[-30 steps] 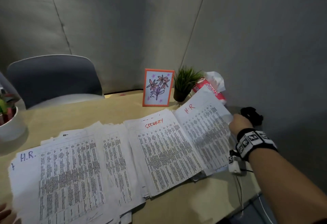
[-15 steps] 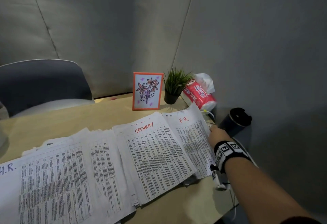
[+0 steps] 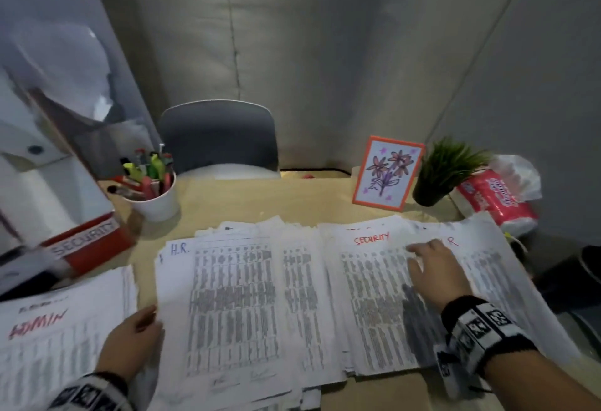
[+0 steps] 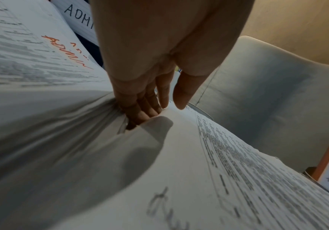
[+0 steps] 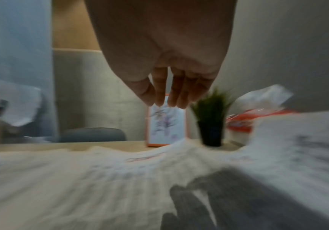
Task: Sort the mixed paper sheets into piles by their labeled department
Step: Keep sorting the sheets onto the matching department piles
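Note:
Printed sheets lie in overlapping piles across the tan table. A pile headed ADMIN lies at the lower left. In the centre is a sheet marked H.R. in blue, then a SECURITY sheet and a sheet marked H.R. in red. My left hand is at the blue H.R. sheet's left edge. In the left wrist view its straight fingers are slid under that edge, the thumb straight above it. My right hand hovers flat over the SECURITY sheet, fingers straight, holding nothing.
At the back left stand a white cup of pens and a red box labelled SECURITY. A flower card, a small potted plant and a red tissue pack line the back right. Behind the table is a grey chair.
The view has swung left. My right hand let go of the red H.R. sheet, which now lies flat, and moved left over the SECURITY sheet. My left hand has come to the blue H.R. sheet.

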The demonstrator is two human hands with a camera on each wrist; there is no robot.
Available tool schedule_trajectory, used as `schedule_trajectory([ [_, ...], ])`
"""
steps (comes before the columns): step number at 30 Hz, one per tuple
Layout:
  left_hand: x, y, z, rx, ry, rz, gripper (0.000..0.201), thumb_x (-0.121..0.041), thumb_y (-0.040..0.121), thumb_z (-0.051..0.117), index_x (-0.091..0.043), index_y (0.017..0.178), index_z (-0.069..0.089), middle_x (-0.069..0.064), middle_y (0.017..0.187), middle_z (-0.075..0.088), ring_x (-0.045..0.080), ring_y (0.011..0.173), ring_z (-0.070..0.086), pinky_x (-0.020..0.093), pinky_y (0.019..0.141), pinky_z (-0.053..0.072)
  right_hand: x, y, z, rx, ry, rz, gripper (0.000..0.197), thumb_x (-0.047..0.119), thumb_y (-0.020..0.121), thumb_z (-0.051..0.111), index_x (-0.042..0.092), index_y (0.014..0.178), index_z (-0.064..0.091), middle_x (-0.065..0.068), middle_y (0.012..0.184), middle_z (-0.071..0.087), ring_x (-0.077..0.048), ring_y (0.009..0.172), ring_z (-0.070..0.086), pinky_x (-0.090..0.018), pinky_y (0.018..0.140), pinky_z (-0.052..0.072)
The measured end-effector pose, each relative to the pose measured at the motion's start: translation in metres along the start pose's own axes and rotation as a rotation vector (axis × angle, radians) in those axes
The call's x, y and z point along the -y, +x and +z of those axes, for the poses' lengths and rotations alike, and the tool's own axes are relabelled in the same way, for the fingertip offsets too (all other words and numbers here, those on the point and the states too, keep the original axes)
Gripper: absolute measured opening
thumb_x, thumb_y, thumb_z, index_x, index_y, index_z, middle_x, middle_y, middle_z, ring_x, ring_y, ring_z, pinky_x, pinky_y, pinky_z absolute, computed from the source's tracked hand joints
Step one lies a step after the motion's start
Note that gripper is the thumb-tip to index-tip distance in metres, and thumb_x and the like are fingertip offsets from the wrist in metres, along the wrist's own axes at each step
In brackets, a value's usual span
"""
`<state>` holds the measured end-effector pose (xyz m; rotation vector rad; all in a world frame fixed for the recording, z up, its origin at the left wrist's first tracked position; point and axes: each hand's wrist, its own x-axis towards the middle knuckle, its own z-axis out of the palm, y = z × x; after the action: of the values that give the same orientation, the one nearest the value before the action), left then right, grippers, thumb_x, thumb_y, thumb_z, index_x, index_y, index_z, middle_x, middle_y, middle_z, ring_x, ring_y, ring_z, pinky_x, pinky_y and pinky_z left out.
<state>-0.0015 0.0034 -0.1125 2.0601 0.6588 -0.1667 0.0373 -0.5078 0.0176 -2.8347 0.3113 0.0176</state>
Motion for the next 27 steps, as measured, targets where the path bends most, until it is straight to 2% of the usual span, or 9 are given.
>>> schedule_trajectory([
  [2, -0.038, -0.026, -0.007, -0.001, 0.001, -0.058, 0.038, -0.002, 0.085, 0.065, -0.001, 0.124, 0.061, 0.017, 0.124, 0.061, 0.032, 0.116, 0.057, 0.038, 0.104, 0.038, 0.043, -0.009, 0.029, 0.187, 0.108, -0.038, 0.025, 0.021, 0.093, 0.051, 0.015, 0.113, 0.064, -0.004, 0.110, 0.057, -0.019, 0.097, 0.056, -0.028, 0.086, 0.044],
  [5, -0.038, -0.027, -0.010, 0.003, -0.062, -0.138, 0.035, -0.004, 0.082, 0.070, -0.004, 0.118, 0.067, 0.015, 0.118, 0.066, 0.030, 0.108, 0.061, 0.038, 0.102, 0.043, 0.095, -0.022, 0.069, 0.369, 0.269, 0.029, 0.014, 0.024, 0.092, 0.054, 0.020, 0.098, 0.066, 0.004, 0.097, 0.063, -0.012, 0.083, 0.060, -0.025, 0.075, 0.050],
  [8, -0.040, -0.033, -0.014, 0.004, -0.065, -0.117, 0.033, -0.009, 0.080, 0.074, -0.010, 0.112, 0.071, 0.011, 0.111, 0.070, 0.026, 0.103, 0.063, 0.035, 0.100, 0.045, 0.131, -0.031, 0.095, 0.466, 0.351, 0.092, 0.010, 0.030, 0.089, 0.058, 0.021, 0.085, 0.061, 0.004, 0.086, 0.065, -0.009, 0.075, 0.060, -0.021, 0.065, 0.049],
  [10, -0.037, -0.033, -0.014, 0.013, -0.100, -0.115, 0.032, -0.011, 0.077, 0.077, -0.014, 0.109, 0.072, 0.008, 0.106, 0.071, 0.024, 0.102, 0.063, 0.034, 0.100, 0.044, 0.148, -0.037, 0.107, 0.494, 0.432, 0.139, 0.016, 0.034, 0.084, 0.065, 0.019, 0.081, 0.060, 0.002, 0.082, 0.065, -0.012, 0.074, 0.062, -0.024, 0.064, 0.051],
  [13, -0.036, -0.036, -0.015, 0.028, -0.138, -0.128, 0.038, -0.009, 0.073, 0.080, -0.015, 0.109, 0.072, 0.007, 0.098, 0.070, 0.021, 0.095, 0.063, 0.031, 0.097, 0.045, 0.164, -0.045, 0.120, 0.513, 0.513, 0.186, 0.025, 0.034, 0.076, 0.076, 0.017, 0.087, 0.060, -0.003, 0.086, 0.066, -0.018, 0.077, 0.065, -0.030, 0.070, 0.055],
  [19, -0.039, -0.041, -0.016, 0.023, -0.159, -0.122, 0.039, -0.011, 0.072, 0.081, -0.024, 0.105, 0.065, -0.004, 0.084, 0.065, 0.013, 0.077, 0.061, 0.025, 0.076, 0.045, 0.172, -0.052, 0.131, 0.483, 0.566, 0.274, 0.031, 0.022, 0.065, 0.085, 0.012, 0.077, 0.058, -0.006, 0.085, 0.065, -0.019, 0.079, 0.062, -0.029, 0.074, 0.052],
  [21, -0.039, -0.043, -0.014, 0.015, -0.199, -0.130, 0.036, -0.011, 0.071, 0.081, -0.023, 0.101, 0.064, -0.002, 0.083, 0.067, 0.013, 0.075, 0.064, 0.025, 0.072, 0.048, 0.172, -0.051, 0.130, 0.491, 0.596, 0.272, 0.028, 0.016, 0.066, 0.085, 0.011, 0.074, 0.058, -0.006, 0.079, 0.065, -0.019, 0.073, 0.060, -0.027, 0.068, 0.051],
  [23, -0.041, -0.046, -0.013, -0.021, -0.291, -0.161, 0.034, -0.007, 0.070, 0.080, -0.017, 0.099, 0.067, 0.002, 0.081, 0.070, 0.018, 0.075, 0.068, 0.032, 0.073, 0.054, 0.170, -0.051, 0.129, 0.503, 0.599, 0.249, 0.025, 0.014, 0.070, 0.082, 0.011, 0.078, 0.059, -0.003, 0.078, 0.063, -0.015, 0.070, 0.058, -0.023, 0.063, 0.047],
  [27, -0.042, -0.045, -0.011, -0.087, -0.311, -0.177, 0.032, -0.008, 0.071, 0.080, -0.019, 0.098, 0.065, 0.000, 0.084, 0.066, 0.015, 0.079, 0.064, 0.031, 0.077, 0.051, 0.157, -0.046, 0.127, 0.445, 0.626, 0.280, 0.014, 0.009, 0.084, 0.069, 0.012, 0.091, 0.057, 0.000, 0.088, 0.061, -0.015, 0.084, 0.058, -0.021, 0.071, 0.044],
])
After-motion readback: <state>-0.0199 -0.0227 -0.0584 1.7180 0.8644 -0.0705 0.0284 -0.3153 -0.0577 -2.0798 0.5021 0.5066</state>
